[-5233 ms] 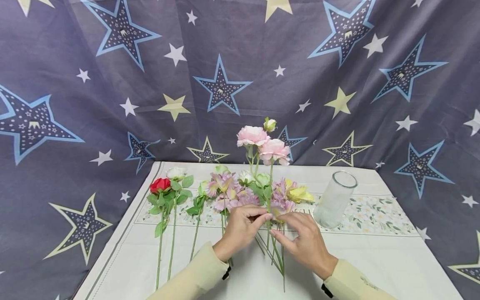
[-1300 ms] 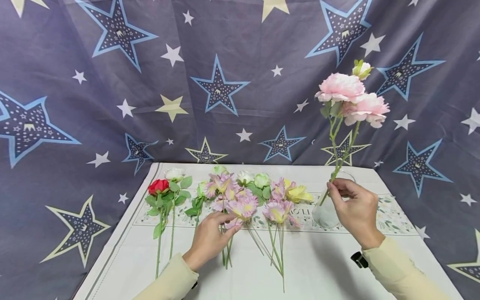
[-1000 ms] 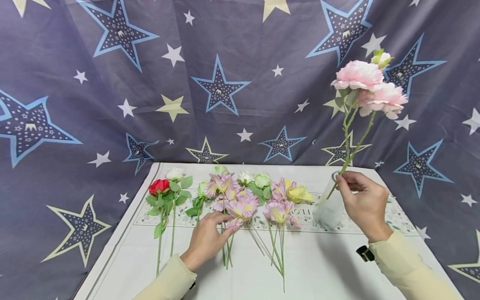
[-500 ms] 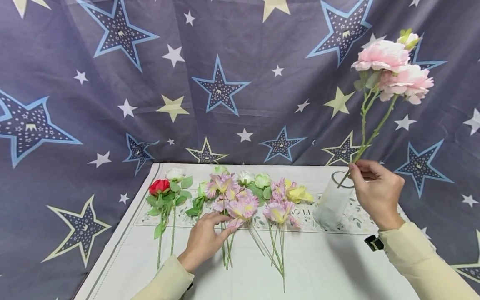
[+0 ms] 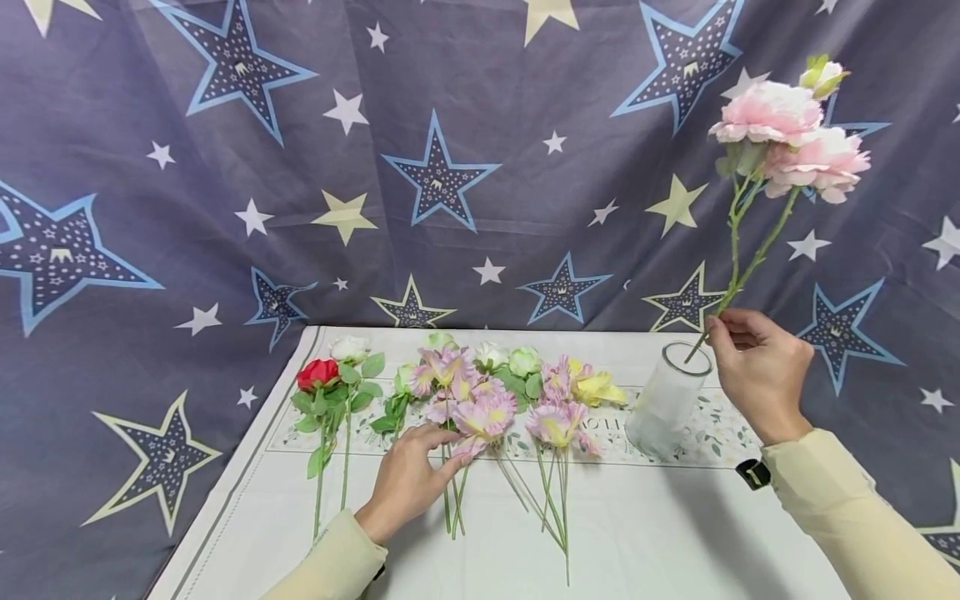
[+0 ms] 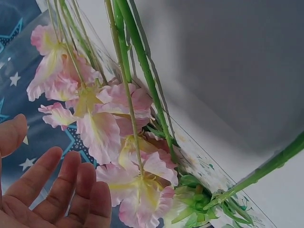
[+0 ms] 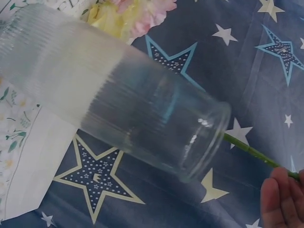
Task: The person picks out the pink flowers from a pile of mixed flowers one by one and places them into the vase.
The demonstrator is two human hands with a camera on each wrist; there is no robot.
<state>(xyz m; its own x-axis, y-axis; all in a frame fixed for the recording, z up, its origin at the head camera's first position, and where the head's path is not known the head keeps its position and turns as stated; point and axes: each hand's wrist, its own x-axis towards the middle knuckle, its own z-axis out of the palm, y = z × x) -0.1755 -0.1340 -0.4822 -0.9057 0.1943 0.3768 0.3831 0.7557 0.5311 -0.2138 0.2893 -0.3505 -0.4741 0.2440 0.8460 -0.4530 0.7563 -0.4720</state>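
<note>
My right hand (image 5: 765, 371) pinches the green stem of a pink artificial peony spray (image 5: 776, 125), two blooms and a bud, upright and leaning right. The stem's lower end is at the mouth of a clear ribbed glass vase (image 5: 663, 404); how far inside it reaches, I cannot tell. In the right wrist view, fingertips (image 7: 282, 197) hold the stem (image 7: 251, 151) beside the vase rim (image 7: 209, 142). My left hand (image 5: 408, 479) is by the pink-purple irises (image 5: 483, 412), fingers relaxed, gripping nothing; the left wrist view shows its fingers (image 6: 71, 185) beside the iris petals (image 6: 97, 135).
A red rose (image 5: 318, 373) and a white rose (image 5: 350, 348) lie at the left of the table (image 5: 637, 542). White-green roses (image 5: 523, 360) and a yellow flower (image 5: 598, 387) lie among the irises. A star-patterned cloth (image 5: 450, 83) hangs behind.
Both hands were at the peony stem over the middle. My right hand has carried the peony right and up to the vase mouth; my left hand has moved left to the irises and stayed.
</note>
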